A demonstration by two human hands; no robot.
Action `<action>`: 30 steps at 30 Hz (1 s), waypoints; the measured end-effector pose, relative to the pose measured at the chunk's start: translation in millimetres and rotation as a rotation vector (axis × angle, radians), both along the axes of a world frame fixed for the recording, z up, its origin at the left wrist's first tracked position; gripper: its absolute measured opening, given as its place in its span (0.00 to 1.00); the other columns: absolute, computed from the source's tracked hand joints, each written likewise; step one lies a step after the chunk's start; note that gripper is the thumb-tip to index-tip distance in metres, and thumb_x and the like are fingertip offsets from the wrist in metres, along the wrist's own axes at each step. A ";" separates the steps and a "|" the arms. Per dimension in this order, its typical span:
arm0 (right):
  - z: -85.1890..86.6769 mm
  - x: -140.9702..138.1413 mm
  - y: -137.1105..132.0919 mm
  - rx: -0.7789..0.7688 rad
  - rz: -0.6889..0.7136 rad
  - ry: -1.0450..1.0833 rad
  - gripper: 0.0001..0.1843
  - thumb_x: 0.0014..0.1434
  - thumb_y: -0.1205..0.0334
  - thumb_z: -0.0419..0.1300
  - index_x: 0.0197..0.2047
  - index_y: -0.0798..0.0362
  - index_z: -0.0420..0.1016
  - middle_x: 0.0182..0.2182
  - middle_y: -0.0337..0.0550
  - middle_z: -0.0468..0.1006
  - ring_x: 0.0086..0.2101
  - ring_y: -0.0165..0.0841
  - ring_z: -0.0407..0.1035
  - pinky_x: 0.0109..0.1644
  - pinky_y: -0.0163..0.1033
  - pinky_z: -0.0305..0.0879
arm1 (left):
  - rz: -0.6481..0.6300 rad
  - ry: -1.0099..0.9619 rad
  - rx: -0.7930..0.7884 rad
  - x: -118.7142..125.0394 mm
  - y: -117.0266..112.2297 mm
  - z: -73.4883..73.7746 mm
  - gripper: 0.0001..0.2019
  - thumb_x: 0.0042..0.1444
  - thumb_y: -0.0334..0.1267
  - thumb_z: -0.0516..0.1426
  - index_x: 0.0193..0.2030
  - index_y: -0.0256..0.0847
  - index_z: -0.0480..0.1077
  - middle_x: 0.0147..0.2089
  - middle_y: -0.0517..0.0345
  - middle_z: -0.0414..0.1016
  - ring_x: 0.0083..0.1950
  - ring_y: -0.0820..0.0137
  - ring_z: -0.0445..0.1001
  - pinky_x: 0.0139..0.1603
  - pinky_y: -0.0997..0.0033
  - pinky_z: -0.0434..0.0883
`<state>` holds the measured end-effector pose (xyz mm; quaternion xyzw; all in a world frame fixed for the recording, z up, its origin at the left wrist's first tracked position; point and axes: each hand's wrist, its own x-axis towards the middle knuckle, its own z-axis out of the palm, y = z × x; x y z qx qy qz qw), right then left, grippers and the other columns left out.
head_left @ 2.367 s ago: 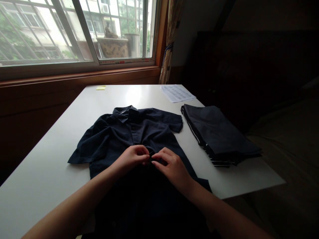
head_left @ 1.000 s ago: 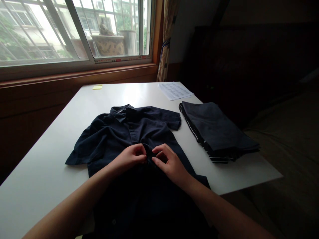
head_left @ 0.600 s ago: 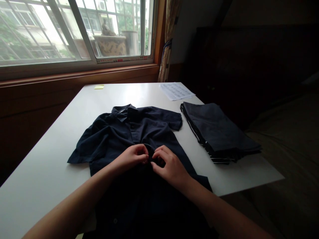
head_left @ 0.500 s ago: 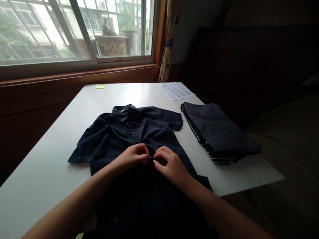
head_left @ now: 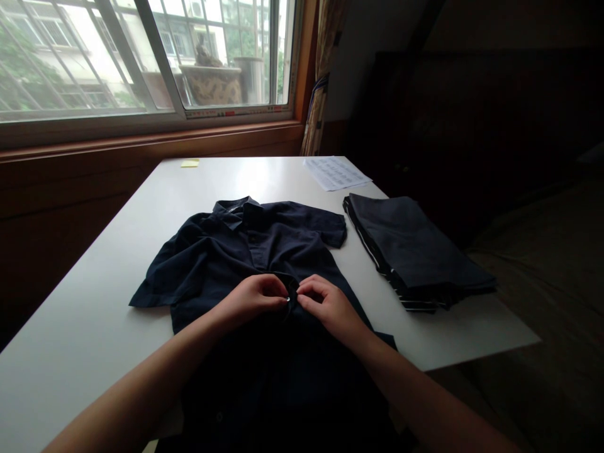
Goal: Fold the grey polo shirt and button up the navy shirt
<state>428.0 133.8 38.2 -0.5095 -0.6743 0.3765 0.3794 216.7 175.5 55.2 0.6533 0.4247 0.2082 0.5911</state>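
White flat surface (head_left: 108, 302): under the clothes, by the barred glass window (head_left: 117, 69).
Yellow square paper note (head_left: 189, 163): lying near the surface's far edge.
Brown patterned wide pot (head_left: 211, 85): outside the window, a dark knobbly mass rising from it; too blurred to tell what.
Navy short-sleeved collared shirt (head_left: 224, 258): front up, in the middle of the surface, collar away from the person, lower part hanging toward them in shadow.
Grey cylindrical container (head_left: 250, 78): just beside the pot; its inside cannot be seen.
Left hand (head_left: 262, 292): grip narrow, thumb and fingers pinching the shirt's front edge.
Small white round button (head_left: 288, 299): at the left thumb tip, probably on the shirt front; best pinched by its rim and tilted, so an edge leads.
Right hand (head_left: 325, 302): grip narrow, fingertips on a fold of the front facing the left hand; this side is best held taut and level, without tugging the cloth askew.
White printed paper sheets (head_left: 337, 173): at the far right corner.
Stack of dark folded cloth (head_left: 415, 245): right of the shirt, white-striped edges showing underneath.
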 end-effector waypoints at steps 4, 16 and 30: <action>-1.7 0.5 1.4 -0.022 0.014 0.005 0.04 0.58 0.64 0.61 0.35 0.51 0.78 0.38 0.41 0.76 0.39 0.34 0.72 0.45 0.39 0.67 | -0.003 -0.005 0.054 0.9 -0.9 0.1 0.11 0.49 0.41 0.63 0.37 0.37 0.77 0.33 0.57 0.76 0.36 0.69 0.72 0.36 0.73 0.67; 4.2 -0.7 -1.5 -0.032 0.067 0.024 0.04 0.59 0.65 0.60 0.36 0.51 0.78 0.39 0.41 0.75 0.40 0.33 0.71 0.46 0.38 0.67 | -0.015 -0.007 0.107 -0.2 -2.7 -3.6 0.09 0.52 0.39 0.62 0.38 0.37 0.76 0.33 0.58 0.75 0.34 0.71 0.71 0.35 0.75 0.66; 2.2 -0.4 -4.1 0.023 0.062 0.005 0.07 0.62 0.64 0.60 0.40 0.50 0.81 0.40 0.42 0.76 0.43 0.34 0.72 0.49 0.38 0.66 | 0.020 -0.015 0.076 0.9 -0.8 -4.5 0.09 0.50 0.39 0.63 0.36 0.36 0.75 0.32 0.60 0.73 0.34 0.71 0.70 0.34 0.75 0.65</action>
